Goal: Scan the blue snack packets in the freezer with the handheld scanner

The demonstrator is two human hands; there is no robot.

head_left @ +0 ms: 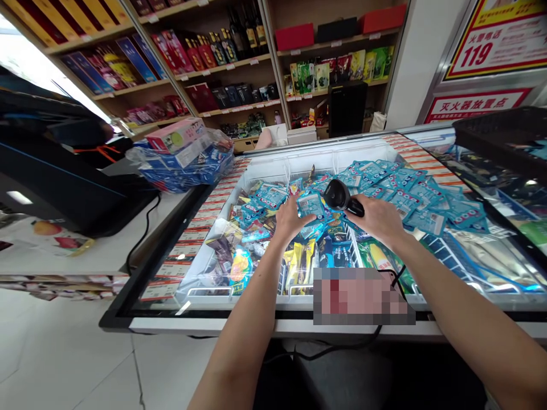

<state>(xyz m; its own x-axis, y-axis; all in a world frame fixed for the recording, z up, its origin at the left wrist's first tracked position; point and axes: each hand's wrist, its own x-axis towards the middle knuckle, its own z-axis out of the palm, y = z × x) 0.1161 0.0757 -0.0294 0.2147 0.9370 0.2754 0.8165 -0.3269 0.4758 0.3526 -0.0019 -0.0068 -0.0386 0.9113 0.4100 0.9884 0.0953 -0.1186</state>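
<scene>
Left hand [290, 220] pinching flat light-blue plastic packet [310, 206], which sits just right of the palm. Right hand [379, 217] wrapped round black plastic handheld scanner [337, 195]. Handle partly covered; packet's small print illegible.

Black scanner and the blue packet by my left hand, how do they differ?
The scanner is black; the packet is blue with pale printing. The scanner has a rounded head and handle; the packet looks flat. The right hand grasps the scanner; the left hand is on the packet. Both are being handled.
</scene>
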